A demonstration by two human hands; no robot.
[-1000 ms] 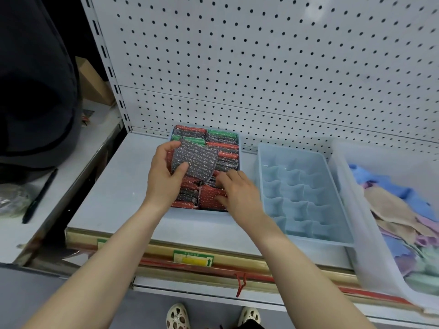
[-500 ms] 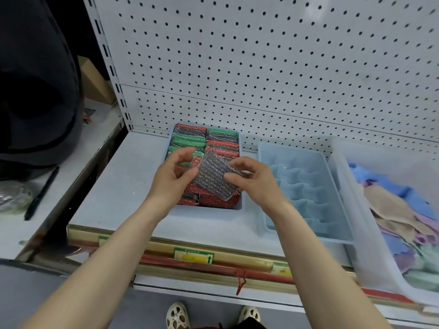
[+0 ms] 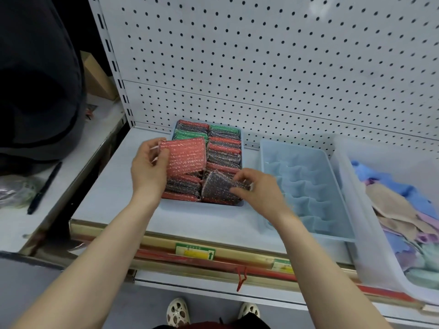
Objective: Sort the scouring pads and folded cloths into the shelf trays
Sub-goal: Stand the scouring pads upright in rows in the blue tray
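Note:
A blue tray (image 3: 222, 204) on the shelf holds two rows of red, green and grey scouring pads standing on edge. My left hand (image 3: 148, 172) pinches a red scouring pad (image 3: 186, 156) by its left edge, held flat above the tray's left row. My right hand (image 3: 260, 191) grips a grey scouring pad (image 3: 217, 187) at the tray's front right corner, its lower edge down among the other pads. To the right stands a pale blue compartment tray (image 3: 306, 186) with nothing in it.
A clear plastic bin (image 3: 363, 236) at the far right holds loose blue, beige, purple and green cloths (image 3: 401, 217). A pegboard wall backs the shelf. At the left, a lower counter carries a black pen (image 3: 44, 188). A dark-clothed person (image 3: 35, 79) stands at far left.
The grey pad passed from both hands to my right hand alone and went down into the tray's front right. My left hand has picked up a red pad.

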